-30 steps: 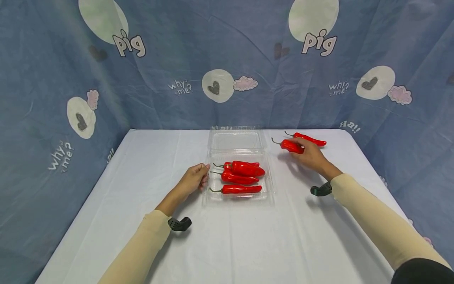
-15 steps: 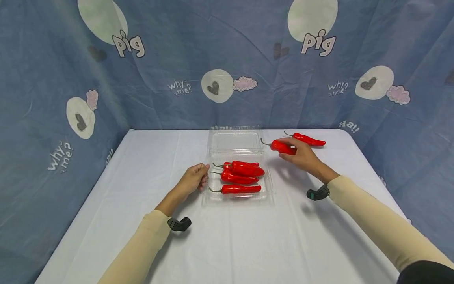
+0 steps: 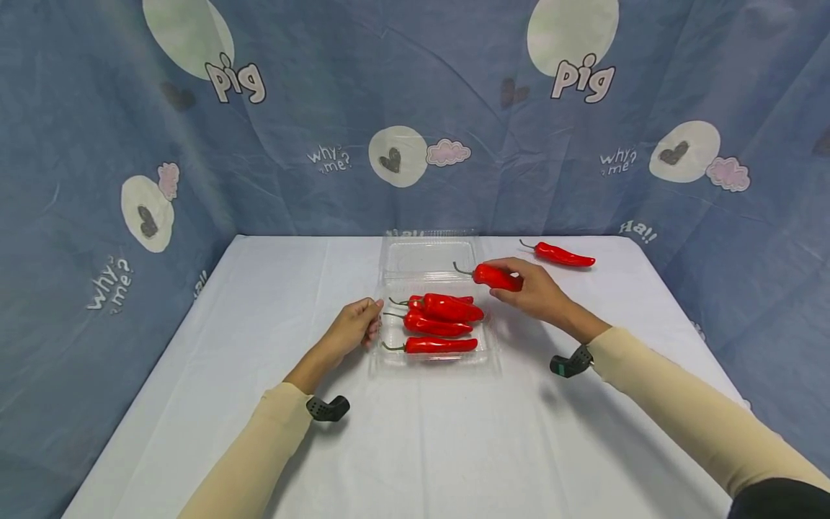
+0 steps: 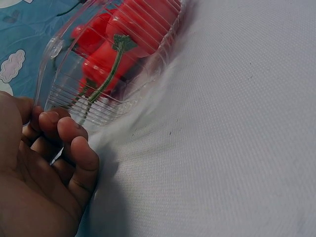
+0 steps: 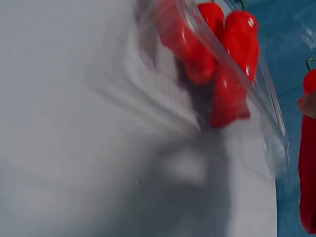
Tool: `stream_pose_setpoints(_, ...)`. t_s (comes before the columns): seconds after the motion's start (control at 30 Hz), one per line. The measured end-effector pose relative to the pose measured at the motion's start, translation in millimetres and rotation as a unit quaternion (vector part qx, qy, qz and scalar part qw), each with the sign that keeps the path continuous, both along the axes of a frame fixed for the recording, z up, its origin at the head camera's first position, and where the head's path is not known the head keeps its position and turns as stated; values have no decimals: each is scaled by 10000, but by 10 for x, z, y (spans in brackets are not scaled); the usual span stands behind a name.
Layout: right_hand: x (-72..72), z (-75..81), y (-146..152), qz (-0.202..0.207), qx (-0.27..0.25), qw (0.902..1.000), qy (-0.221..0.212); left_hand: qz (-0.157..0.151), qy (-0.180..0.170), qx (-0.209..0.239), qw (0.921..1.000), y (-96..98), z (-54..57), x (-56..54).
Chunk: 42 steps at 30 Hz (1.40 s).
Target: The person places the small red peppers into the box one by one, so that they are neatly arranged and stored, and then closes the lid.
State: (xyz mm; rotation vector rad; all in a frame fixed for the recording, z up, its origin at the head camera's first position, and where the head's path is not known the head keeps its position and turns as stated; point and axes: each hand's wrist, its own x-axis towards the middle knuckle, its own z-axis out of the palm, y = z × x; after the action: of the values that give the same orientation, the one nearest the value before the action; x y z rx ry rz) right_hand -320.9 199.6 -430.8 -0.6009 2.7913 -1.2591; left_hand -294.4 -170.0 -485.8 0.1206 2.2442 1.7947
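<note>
A clear plastic clamshell box lies with its lid folded back, and several red chili peppers are in its base. My left hand pinches the box's left edge; in the left wrist view the thumb and curled fingers meet at the ribbed wall. Just above the box's right side, my right hand holds another red chili pepper between thumb and fingers, its green stem pointing left. That pepper runs down the right border of the right wrist view, with only a fingertip showing.
One more red chili pepper lies near the back right of the white-covered table. Behind the table hangs a blue printed cloth. Dark cameras are strapped at the left wrist and right wrist.
My right hand has carried its chili pepper left, away from the other pepper at the back right, to the box's right side. My left hand has stayed at the box edge.
</note>
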Motion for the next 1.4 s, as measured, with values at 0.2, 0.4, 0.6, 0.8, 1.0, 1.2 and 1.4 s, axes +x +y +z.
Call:
stream_pose_setpoints(0.2, 76, 14, -171, 263, -76, 9996, 40, 43, 4, -46, 10000, -4, -2, 5)
stream_pose_setpoints(0.4, 133, 32, -311, 421, -97, 9991, -40, 16, 17, -83, 10000, -2, -7, 3)
stream_pose_setpoints(0.6, 179, 31, -408, 516, -126, 9985, -110, 31, 10, -79, 10000, 0, -7, -3)
stream_pose_setpoints(0.8, 219, 10, -496, 706, -158, 9973, -119, 33, 0, -54, 10000, -1, -6, -1)
stream_pose_setpoints(1.0, 268, -7, -598, 886, 2, 9961, -18, 45, -3, -45, 10000, -1, -3, 4)
stream_pose_setpoints(1.2, 304, -10, -695, 1004, 115, 9949, -1, 24, 4, -10, 10000, 5, 1, 8)
stream_pose_setpoints(1.4, 330, -43, -772, 1113, 483, 9919, 388, 11, 24, -30, 10000, 1, -6, 5)
